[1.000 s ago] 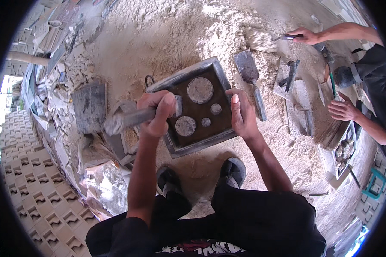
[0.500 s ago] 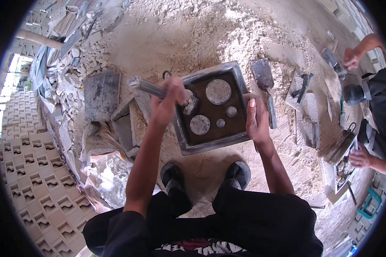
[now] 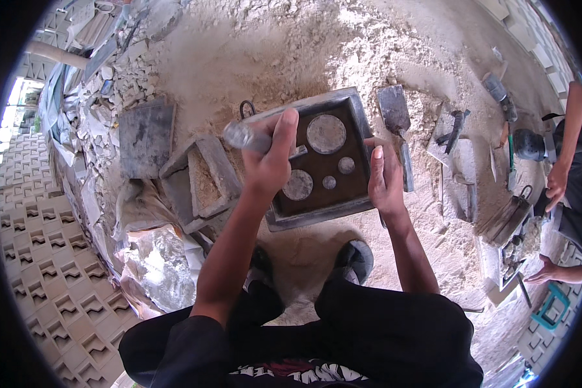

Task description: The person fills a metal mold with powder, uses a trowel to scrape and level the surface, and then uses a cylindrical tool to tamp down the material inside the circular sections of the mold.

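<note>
My left hand (image 3: 273, 155) is wrapped round a hammer (image 3: 246, 137), its pale handle end tipped up towards me. Most of the hammer's head is hidden behind my fingers. Below it is a square, grey-rimmed moulding frame (image 3: 323, 218) filled with dark, flat material. Set in that surface are a large grey disc (image 3: 326, 134), a second disc (image 3: 297, 185) and two small round pieces (image 3: 346, 165). My right hand (image 3: 386, 181) grips the frame's right side, thumb along the rim. Between my hand and the trowel (image 3: 394, 111) is a short gap.
An open frame (image 3: 223, 171) and a dark board (image 3: 147, 141) lie to the left, beside rubble and a sack of white powder (image 3: 161, 265). At the right, a co-worker's hands (image 3: 556, 184) are near another box (image 3: 507, 265) and a teal plastic handle (image 3: 551, 307).
The hammer's handle has swung upward, and my left hand has shifted slightly right and down over the frame. My right hand stays on the rim. The co-worker's hands have moved lower.
</note>
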